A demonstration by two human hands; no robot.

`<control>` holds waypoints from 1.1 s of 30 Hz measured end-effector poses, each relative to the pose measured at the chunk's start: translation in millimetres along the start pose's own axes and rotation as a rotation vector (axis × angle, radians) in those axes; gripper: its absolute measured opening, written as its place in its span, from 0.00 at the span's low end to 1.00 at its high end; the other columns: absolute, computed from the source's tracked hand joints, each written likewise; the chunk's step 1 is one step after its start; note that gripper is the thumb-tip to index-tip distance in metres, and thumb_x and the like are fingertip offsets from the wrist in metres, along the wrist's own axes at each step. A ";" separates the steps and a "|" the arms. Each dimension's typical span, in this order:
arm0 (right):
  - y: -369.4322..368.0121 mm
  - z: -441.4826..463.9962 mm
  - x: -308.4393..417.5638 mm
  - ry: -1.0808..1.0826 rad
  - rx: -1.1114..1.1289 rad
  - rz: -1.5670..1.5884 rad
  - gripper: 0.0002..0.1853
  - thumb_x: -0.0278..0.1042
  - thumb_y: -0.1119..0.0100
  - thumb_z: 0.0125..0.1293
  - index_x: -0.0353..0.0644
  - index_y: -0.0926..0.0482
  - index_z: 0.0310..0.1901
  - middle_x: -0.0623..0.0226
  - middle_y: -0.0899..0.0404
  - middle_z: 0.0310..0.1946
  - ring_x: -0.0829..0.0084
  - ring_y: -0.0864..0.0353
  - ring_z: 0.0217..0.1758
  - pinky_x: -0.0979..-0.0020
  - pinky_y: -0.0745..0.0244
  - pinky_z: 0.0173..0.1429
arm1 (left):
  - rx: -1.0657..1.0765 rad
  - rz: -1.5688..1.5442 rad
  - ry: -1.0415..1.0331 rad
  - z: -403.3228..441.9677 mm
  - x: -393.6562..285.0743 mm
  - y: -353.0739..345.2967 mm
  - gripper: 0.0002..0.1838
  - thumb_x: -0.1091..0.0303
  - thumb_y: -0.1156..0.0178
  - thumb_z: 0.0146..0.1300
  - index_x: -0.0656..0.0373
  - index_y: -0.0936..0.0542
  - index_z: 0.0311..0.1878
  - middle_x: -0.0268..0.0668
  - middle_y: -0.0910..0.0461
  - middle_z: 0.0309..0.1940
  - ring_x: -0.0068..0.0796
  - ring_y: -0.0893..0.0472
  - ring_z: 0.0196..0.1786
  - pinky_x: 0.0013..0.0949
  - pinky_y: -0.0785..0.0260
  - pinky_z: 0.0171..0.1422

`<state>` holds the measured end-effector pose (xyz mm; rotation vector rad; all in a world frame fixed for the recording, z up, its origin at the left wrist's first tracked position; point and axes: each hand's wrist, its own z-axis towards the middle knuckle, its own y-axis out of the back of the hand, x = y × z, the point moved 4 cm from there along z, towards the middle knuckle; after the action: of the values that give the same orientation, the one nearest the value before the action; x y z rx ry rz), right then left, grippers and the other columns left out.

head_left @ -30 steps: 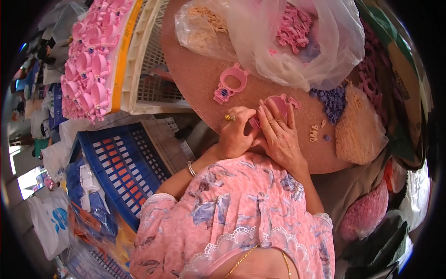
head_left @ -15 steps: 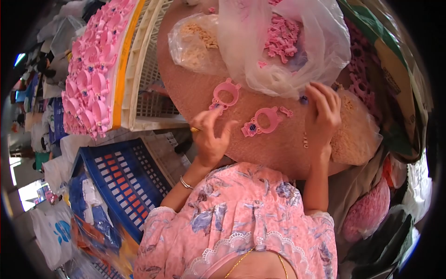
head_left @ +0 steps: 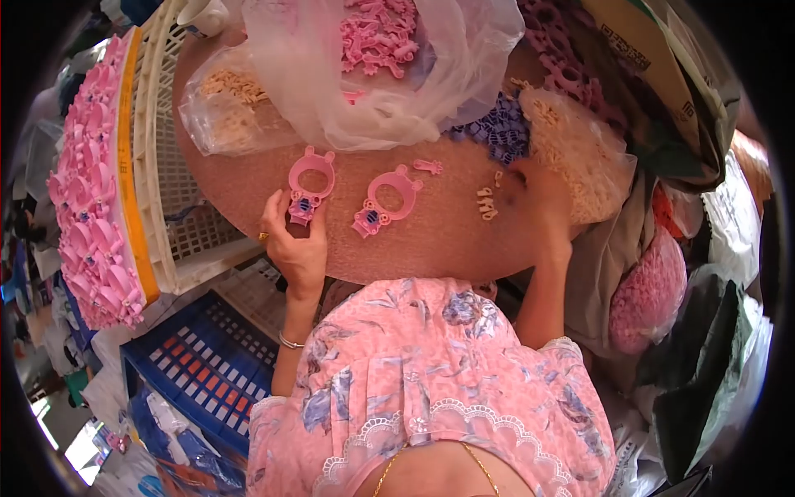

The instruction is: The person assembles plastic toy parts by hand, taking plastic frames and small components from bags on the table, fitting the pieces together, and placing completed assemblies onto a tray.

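My left hand (head_left: pixel 296 248) pinches the lower end of a pink ring-shaped piece with ears (head_left: pixel 312 178), which has a blue part on it. A second such pink piece (head_left: pixel 392 197) lies just to the right on the round table (head_left: pixel 447 240). Above it is a small pink part (head_left: pixel 428 166). My right hand (head_left: pixel 540 199) is over the table's right side, beside small beige parts (head_left: pixel 487 204) and below a pile of blue parts (head_left: pixel 501 131); its fingertips are blurred and shaded, so what they hold is hidden.
A clear bag with pink parts (head_left: pixel 381 37) lies at the back. Bags of beige parts lie left (head_left: pixel 228 112) and right (head_left: pixel 580 153). A white crate (head_left: pixel 170 182), stacked pink pieces (head_left: pixel 95 215) and a blue basket (head_left: pixel 207 364) stand left. A pink-filled bag (head_left: pixel 648 298) hangs right.
My left hand has taken hold of the left pink piece. My right hand has come down from beside the clear bag to the small beige parts. The camera view has shifted right.
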<state>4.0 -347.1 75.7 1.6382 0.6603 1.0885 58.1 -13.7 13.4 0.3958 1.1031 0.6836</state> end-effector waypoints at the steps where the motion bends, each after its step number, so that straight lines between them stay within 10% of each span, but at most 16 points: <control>1: -6.7 -4.5 1.5 0.006 -0.050 0.001 0.08 0.31 0.36 0.62 0.40 0.14 0.41 0.51 0.14 0.35 0.49 0.14 0.41 0.54 0.23 0.45 | 0.009 0.035 -0.032 1.1 -1.7 0.3 0.35 0.70 0.21 0.54 0.64 0.28 0.63 0.50 0.16 0.49 0.48 0.18 0.55 0.45 0.30 0.62; 8: -37.6 -9.6 -11.8 0.074 -0.172 0.116 0.08 0.29 0.37 0.66 0.39 0.17 0.45 0.54 0.15 0.34 0.53 0.14 0.39 0.58 0.22 0.43 | 0.030 0.206 -0.101 2.3 -6.8 3.8 0.35 0.72 0.22 0.54 0.62 0.28 0.64 0.51 0.15 0.52 0.48 0.16 0.56 0.41 0.28 0.63; 14: -28.4 -27.0 59.8 0.176 -0.015 1.122 0.09 0.17 0.38 0.67 0.37 0.16 0.47 0.60 0.13 0.37 0.71 0.13 0.46 0.70 0.19 0.52 | -0.085 -0.060 -0.145 -6.6 -29.0 15.9 0.33 0.75 0.22 0.53 0.66 0.27 0.61 0.48 0.18 0.52 0.41 0.16 0.54 0.37 0.23 0.59; 21: -33.2 -41.8 133.7 0.896 -0.215 0.587 0.14 0.21 0.31 0.52 0.44 0.14 0.42 0.67 0.14 0.45 0.61 0.18 0.52 0.58 0.29 0.58 | -0.118 -0.232 -0.254 -18.3 -44.1 9.6 0.34 0.75 0.23 0.52 0.65 0.26 0.63 0.46 0.17 0.54 0.43 0.19 0.51 0.41 0.28 0.57; 33: -40.3 -48.1 138.6 0.928 -0.242 0.399 0.16 0.28 0.29 0.50 0.48 0.13 0.43 0.71 0.16 0.46 0.64 0.21 0.53 0.59 0.35 0.60 | -0.067 -0.178 -0.370 -11.4 -52.2 13.5 0.36 0.75 0.24 0.53 0.65 0.28 0.65 0.48 0.19 0.55 0.43 0.19 0.54 0.42 0.27 0.59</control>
<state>25.7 -197.1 87.9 1.0113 0.7418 2.1695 29.0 -39.7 52.4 0.3450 0.7517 0.4649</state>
